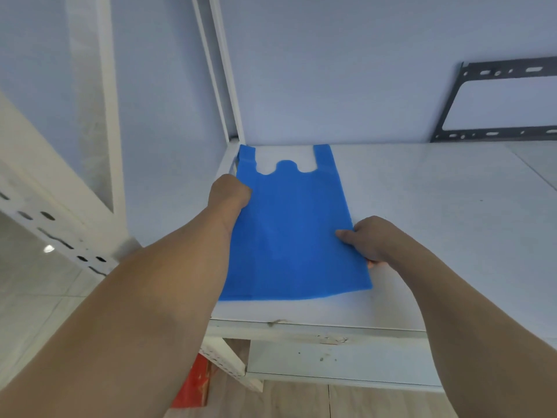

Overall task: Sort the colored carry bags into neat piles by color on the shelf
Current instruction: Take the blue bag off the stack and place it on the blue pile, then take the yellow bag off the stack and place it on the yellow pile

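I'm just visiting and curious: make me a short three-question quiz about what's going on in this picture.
1. True or false: the blue bag lies flat on the white shelf.
2. Which hand grips the bag's edge nearer the handles: A left, B right?
3. Fill in: a dark metal ____ leans against the wall.

Key: 1 true. 2 A, the left hand; the right hand holds lower down. 3 bracket.

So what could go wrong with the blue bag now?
The blue bag lies close to the shelf's front edge, so a tug from the right hand might slide it off. It also sits at a slant, with the left hand bunching its side, so the pile might start off crooked. One handle by the corner post looks folded and may stay creased.
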